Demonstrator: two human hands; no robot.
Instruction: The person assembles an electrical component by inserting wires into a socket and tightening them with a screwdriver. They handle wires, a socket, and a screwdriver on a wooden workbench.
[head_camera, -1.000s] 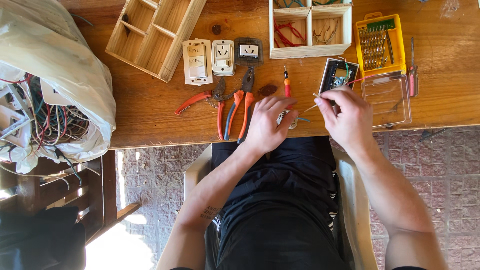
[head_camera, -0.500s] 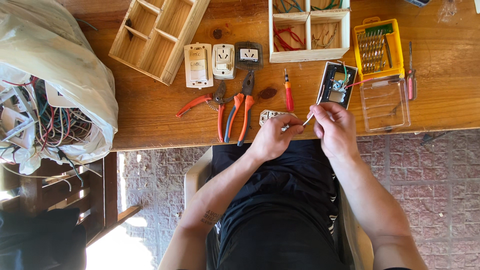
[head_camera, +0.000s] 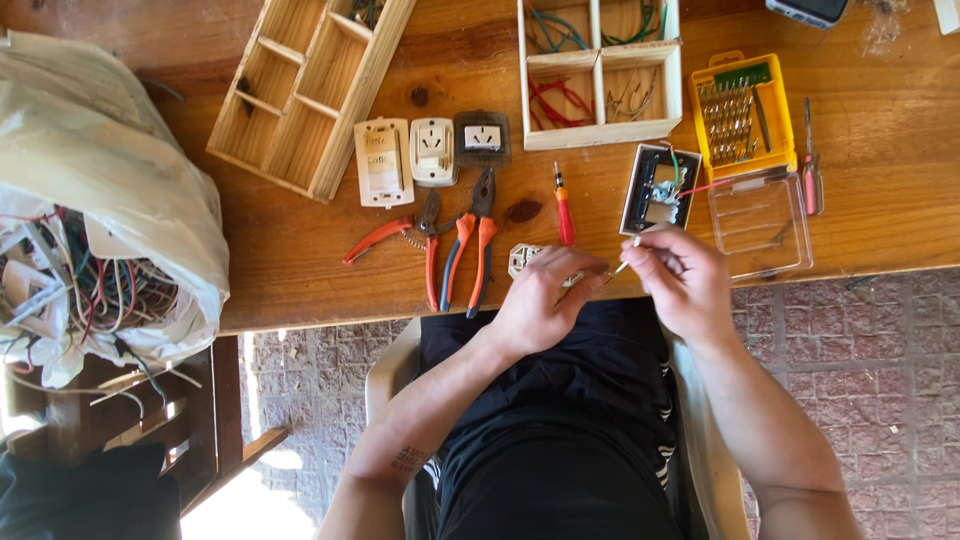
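While the person sat at the near edge of the wooden table (head_camera: 300, 270), both hands were at the 6 o'clock side of it, close together. Left hand (head_camera: 540, 300) was curled over a small white socket insert (head_camera: 524, 260), fingers pressed around it, holding it just at the table edge. Right hand (head_camera: 685, 275) pinched a thin screwdriver (head_camera: 622, 266), its tip pointing at 9 o'clock toward the insert; whether the tip touched it I couldn't tell.

Around them:
- Black-framed wall plate (head_camera: 658, 190) with wired internals, just at 12 o'clock of the right hand.
- Red-handled small screwdriver (head_camera: 564, 210) at 12 o'clock of the left hand.
- Orange-handled pliers (head_camera: 470, 245) and red-handled cutters (head_camera: 405, 235) side by side at 10 o'clock of the left hand.
- Three socket/switch modules in a row further up: two white (head_camera: 383, 160), one dark (head_camera: 482, 138).
- Yellow bit-set case (head_camera: 745, 115) with clear lid (head_camera: 760, 220) open, at 1 o'clock of the right hand; a pink-handled driver (head_camera: 812, 175) right beside it.
- White wooden divider box (head_camera: 600, 70) holding wire offcuts at 12 o'clock; bare wooden tray (head_camera: 300, 90) at 11 o'clock.
- Plastic bag of tangled cables (head_camera: 100, 230) at 9 o'clock, overhanging the table end.
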